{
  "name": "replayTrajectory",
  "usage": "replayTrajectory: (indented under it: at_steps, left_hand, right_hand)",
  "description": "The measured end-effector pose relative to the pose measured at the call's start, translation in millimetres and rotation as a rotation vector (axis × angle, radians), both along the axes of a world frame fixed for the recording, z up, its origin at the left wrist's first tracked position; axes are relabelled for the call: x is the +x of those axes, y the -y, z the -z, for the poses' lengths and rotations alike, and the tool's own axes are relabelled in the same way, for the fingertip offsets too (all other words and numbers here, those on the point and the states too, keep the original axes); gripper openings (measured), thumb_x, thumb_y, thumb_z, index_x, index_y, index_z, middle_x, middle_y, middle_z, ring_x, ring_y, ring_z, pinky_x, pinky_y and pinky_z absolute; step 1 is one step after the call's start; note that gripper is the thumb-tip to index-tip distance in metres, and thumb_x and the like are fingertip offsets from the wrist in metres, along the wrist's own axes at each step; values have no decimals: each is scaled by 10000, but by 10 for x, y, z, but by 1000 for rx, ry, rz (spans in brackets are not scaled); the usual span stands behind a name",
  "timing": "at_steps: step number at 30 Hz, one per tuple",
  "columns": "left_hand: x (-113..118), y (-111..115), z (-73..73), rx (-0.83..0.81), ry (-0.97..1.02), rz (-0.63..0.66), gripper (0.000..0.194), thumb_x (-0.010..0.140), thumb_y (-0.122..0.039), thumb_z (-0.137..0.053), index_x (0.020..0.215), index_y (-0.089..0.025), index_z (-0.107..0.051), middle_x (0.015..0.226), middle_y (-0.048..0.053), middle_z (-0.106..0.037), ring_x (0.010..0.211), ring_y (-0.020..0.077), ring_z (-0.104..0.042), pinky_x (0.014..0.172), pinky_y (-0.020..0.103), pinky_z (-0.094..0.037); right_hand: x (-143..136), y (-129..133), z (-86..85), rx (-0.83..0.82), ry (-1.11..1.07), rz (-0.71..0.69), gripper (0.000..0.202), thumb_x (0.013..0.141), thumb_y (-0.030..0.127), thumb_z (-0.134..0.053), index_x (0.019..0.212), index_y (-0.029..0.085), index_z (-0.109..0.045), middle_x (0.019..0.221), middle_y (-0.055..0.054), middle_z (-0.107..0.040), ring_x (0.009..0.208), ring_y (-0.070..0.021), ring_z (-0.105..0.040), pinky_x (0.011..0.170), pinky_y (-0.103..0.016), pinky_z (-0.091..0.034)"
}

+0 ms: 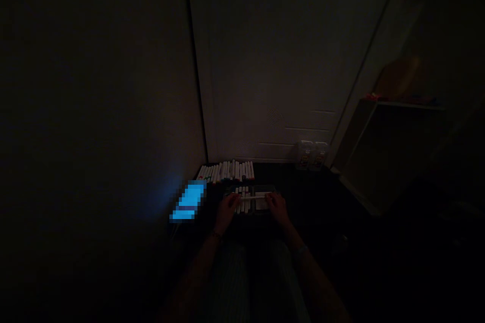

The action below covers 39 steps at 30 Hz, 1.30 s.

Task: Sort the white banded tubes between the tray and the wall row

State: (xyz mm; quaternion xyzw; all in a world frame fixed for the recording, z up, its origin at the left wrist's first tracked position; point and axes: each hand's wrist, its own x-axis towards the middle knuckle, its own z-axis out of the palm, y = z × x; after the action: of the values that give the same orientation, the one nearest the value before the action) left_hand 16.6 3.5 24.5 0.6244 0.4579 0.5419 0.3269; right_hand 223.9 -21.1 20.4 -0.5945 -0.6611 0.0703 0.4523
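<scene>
In dim light, a white marker lies level between my two hands. My left hand has its fingers closed on the marker's left end, and my right hand pinches the right end. Below it is an open case; several white markers stand side by side in its left part, and a pale rectangular piece is in the right part. Behind the case, a row of white markers with coloured ends lies on the dark table.
A lit, blurred screen stands at the table's left. Two clear packages are at the back right against the wall. Farther right is a shelf unit with a round object on top.
</scene>
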Motion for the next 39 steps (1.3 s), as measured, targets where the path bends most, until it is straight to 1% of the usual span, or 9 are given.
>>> replayTrajectory:
  at_steps: [5,10,13,19,24,28,35,39]
  left_hand:
    - [-17,-1,-5,-32,8,-27,346,694,-427,-514,865,-144,-616,865,58,-642,826,183,-574,761,296,-442]
    - [-20,-5,2,-41,22,-44,360,712,-431,-492,886,-138,-607,879,60,-639,840,179,-572,779,299,-433]
    - [-24,-9,10,-33,34,-33,358,721,-423,-485,902,-137,-602,907,66,-633,866,179,-564,795,300,-425]
    - [-49,-17,17,-9,20,-18,344,727,-423,-477,885,-145,-604,857,53,-635,840,174,-563,782,292,-422]
    - [-45,-12,7,-29,22,-45,341,721,-430,-479,862,-148,-606,811,41,-636,821,170,-565,770,287,-426]
    - [-38,-23,15,-38,46,-54,346,711,-423,-492,878,-141,-604,845,55,-637,843,177,-563,782,292,-424]
    - [-42,-18,9,-23,39,-25,340,716,-419,-487,874,-142,-605,879,61,-634,848,179,-564,791,298,-423]
    - [-35,5,-13,-30,31,-42,352,712,-432,-490,876,-142,-603,838,51,-638,822,174,-569,766,289,-433]
  right_hand:
    - [-7,24,-34,-20,5,-5,304,853,376,-334,877,229,-599,884,-11,-615,842,-134,-522,769,-246,-318]
    - [-5,24,-16,1,24,5,285,846,371,-353,874,212,-588,873,-14,-610,841,-130,-517,767,-242,-312]
    - [-8,19,-3,1,47,22,293,847,371,-354,839,199,-591,842,-24,-609,824,-133,-516,760,-242,-311]
    - [0,14,-4,4,90,-3,318,851,349,-341,739,203,-600,791,-19,-601,819,-132,-510,770,-238,-308]
    - [13,13,-16,-5,52,-13,323,839,336,-337,719,205,-607,799,-18,-603,822,-139,-508,761,-243,-321]
    - [15,36,-38,-18,15,-15,329,837,318,-316,731,213,-610,814,-11,-607,823,-139,-509,753,-242,-331]
    - [10,49,-51,1,-23,-54,332,838,289,-298,724,213,-600,797,-2,-611,807,-130,-522,749,-231,-340]
    - [6,42,-54,6,-27,-47,327,832,291,-313,717,208,-608,786,-8,-614,795,-134,-527,744,-235,-348]
